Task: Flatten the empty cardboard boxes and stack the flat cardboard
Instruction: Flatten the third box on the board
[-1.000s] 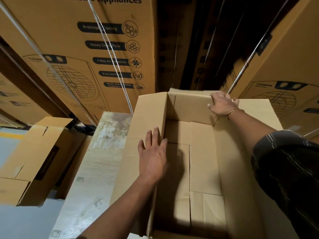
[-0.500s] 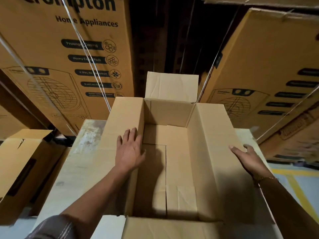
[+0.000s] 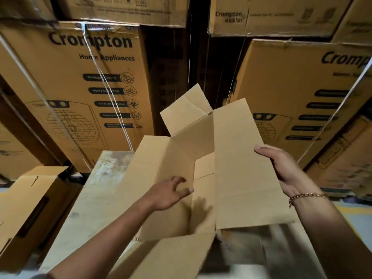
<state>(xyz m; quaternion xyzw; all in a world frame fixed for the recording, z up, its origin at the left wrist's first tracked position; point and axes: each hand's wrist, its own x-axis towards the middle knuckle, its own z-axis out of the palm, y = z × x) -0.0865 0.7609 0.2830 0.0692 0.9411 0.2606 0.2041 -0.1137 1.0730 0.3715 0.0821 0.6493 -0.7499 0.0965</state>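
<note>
An empty brown cardboard box stands open in front of me, skewed out of square, with its flaps up. My left hand curls over the top edge of the box's left wall, fingers inside. My right hand holds the outer edge of the tall right flap, thumb on its inner face. A chain bracelet sits on the right wrist. The far flap sticks up behind. The box rests on a pale flat surface.
Large printed appliance cartons strapped with white bands are stacked right behind the box, left and right, with a dark gap between them. Another open brown box stands at the lower left. Floor with a yellow line shows at right.
The box has been pushed out of square and its right side has risen. My right hand moved up along the right flap and grips it. My left hand shifted from flat on the left flap to hooking the left wall.
</note>
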